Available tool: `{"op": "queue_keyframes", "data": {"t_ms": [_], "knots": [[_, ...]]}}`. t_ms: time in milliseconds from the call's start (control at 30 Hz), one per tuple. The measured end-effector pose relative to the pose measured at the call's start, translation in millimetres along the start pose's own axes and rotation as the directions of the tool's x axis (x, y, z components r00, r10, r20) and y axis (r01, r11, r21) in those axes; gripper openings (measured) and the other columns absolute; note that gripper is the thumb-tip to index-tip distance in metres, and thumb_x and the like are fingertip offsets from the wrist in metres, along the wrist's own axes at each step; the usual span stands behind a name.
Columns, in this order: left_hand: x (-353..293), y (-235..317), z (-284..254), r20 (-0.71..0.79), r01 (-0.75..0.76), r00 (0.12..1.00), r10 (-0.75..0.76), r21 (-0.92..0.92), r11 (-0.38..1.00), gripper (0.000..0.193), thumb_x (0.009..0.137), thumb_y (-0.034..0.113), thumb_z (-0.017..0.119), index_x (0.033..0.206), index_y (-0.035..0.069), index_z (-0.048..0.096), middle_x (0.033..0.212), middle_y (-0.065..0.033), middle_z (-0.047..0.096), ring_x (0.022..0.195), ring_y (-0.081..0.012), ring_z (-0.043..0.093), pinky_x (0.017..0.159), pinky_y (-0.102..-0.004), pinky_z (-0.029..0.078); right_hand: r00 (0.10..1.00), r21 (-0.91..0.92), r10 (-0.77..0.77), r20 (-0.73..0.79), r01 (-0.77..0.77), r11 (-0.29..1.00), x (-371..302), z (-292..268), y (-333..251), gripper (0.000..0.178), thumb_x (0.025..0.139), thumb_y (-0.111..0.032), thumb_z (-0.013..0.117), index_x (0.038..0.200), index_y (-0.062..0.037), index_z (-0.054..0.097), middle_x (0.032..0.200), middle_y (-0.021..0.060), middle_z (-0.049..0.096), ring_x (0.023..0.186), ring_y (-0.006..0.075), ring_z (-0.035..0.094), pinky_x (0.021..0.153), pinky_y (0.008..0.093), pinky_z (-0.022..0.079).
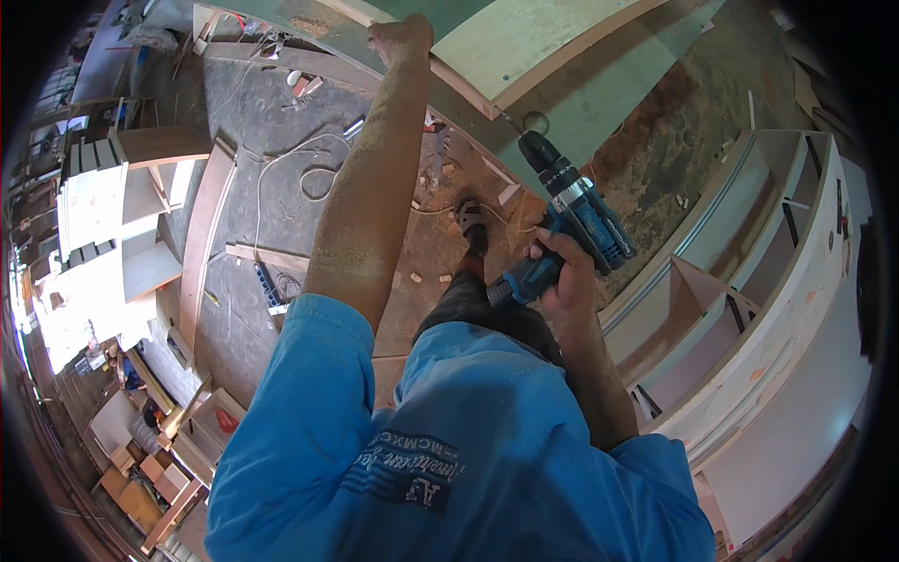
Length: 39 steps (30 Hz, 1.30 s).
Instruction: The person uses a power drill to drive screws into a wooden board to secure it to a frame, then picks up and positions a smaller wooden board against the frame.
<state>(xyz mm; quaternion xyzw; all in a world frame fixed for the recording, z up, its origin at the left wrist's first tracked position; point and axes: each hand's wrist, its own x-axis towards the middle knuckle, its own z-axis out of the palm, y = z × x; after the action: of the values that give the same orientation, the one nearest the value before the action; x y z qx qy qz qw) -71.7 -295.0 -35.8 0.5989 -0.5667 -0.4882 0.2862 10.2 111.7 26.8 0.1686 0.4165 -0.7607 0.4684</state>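
Note:
My right hand [571, 276] is wrapped round the handle of a blue and black cordless drill [590, 220]. The drill points up and away, its thin bit close to the near corner of a pale wooden panel [524, 51] with raw wood edging. Whether the bit touches the wood I cannot tell. My left arm stretches far forward, dusted with sawdust. At its end my left hand [405, 39] is closed over the panel's wooden edge strip [361, 11], its fingers partly hidden. The panel rests on a greenish work surface [595, 122].
A long white cabinet frame with compartments [749, 347] stands at my right. On the floor at left lie a cable [272, 178], a power strip [269, 284] and a curved board [204, 244]. White shelving units [122, 206] stand farther left, with wood offcuts [154, 487] below them.

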Motion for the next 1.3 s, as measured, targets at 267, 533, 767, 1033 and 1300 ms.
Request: {"op": "queue_keyframes", "data": {"t_ms": [267, 533, 767, 1033, 1300], "knots": [[-92, 67, -21, 0.029, -0.345, 0.931, 0.365, 0.399, 0.849, 0.072, 0.088, 0.032, 0.067, 0.137, -0.011, 0.035, 0.14, -0.0349, 0.031, 0.136, -0.0561, 0.035, 0.102, -0.0606, 0.044, 1.0, 0.033, 0.01, -0.007, -0.009, 0.999, -1, 1, -5, 0.023, 0.086, -0.007, 0.069, 0.107, 0.0039, 0.068, 0.076, 0.0025, 0.059, 0.071, 0.0127, 0.059, 0.07, 0.028, 0.051], [-115, 43, 5, 0.067, -0.53, 0.768, 0.637, 0.625, 0.573, 0.049, 0.098, 0.03, 0.053, 0.124, -0.011, 0.056, 0.138, -0.0432, 0.041, 0.132, -0.062, 0.034, 0.115, -0.0636, 0.027, 0.997, 0.098, 0.069, 0.028, -0.072, 0.993, 3, 1, -3, 0.018, 0.087, -0.004, 0.067, 0.104, 0.0, 0.068, 0.081, 0.002, 0.062, 0.068, 0.0108, 0.058, 0.068, 0.0257, 0.052], [-114, 38, 4, 0.114, -0.654, 0.662, 0.741, 0.57, 0.496, 0.03, 0.094, 0.016, 0.052, 0.109, -0.01, 0.058, 0.122, -0.0417, 0.051, 0.118, -0.0583, 0.048, 0.113, -0.062, 0.03, 0.999, 0.095, 0.033, 0.01, -0.034, 0.995, 2, 5, 0, 0.014, 0.087, -0.003, 0.066, 0.101, -0.0028, 0.066, 0.084, 0.0023, 0.063, 0.068, 0.0115, 0.058, 0.073, 0.029, 0.051], [-103, 28, 8, 0.08, -0.651, 0.622, 0.779, 0.606, 0.457, 0.025, 0.091, 0.012, 0.052, 0.104, -0.008, 0.06, 0.117, -0.0364, 0.057, 0.114, -0.0527, 0.053, 0.111, -0.0605, 0.033, 0.995, 0.159, 0.097, 0.023, -0.099, 0.982, 0, 12, -4, 0.014, 0.085, -0.003, 0.068, 0.099, -0.0039, 0.065, 0.085, 0.0025, 0.064, 0.068, 0.0126, 0.058, 0.072, 0.0316, 0.051], [-104, 25, 6, 0.08, -0.634, 0.567, 0.82, 0.678, 0.372, 0.023, 0.09, 0.012, 0.052, 0.096, -0.007, 0.063, 0.109, -0.0372, 0.06, 0.111, -0.0526, 0.055, 0.109, -0.063, 0.034, 0.992, 0.124, 0.128, -0.001, -0.127, 0.984, 3, 6, 2, 0.016, 0.087, -0.009, 0.069, 0.1, -0.0011, 0.066, 0.078, 0.0021, 0.06, 0.07, 0.0121, 0.058, 0.079, 0.0324, 0.051]]}}
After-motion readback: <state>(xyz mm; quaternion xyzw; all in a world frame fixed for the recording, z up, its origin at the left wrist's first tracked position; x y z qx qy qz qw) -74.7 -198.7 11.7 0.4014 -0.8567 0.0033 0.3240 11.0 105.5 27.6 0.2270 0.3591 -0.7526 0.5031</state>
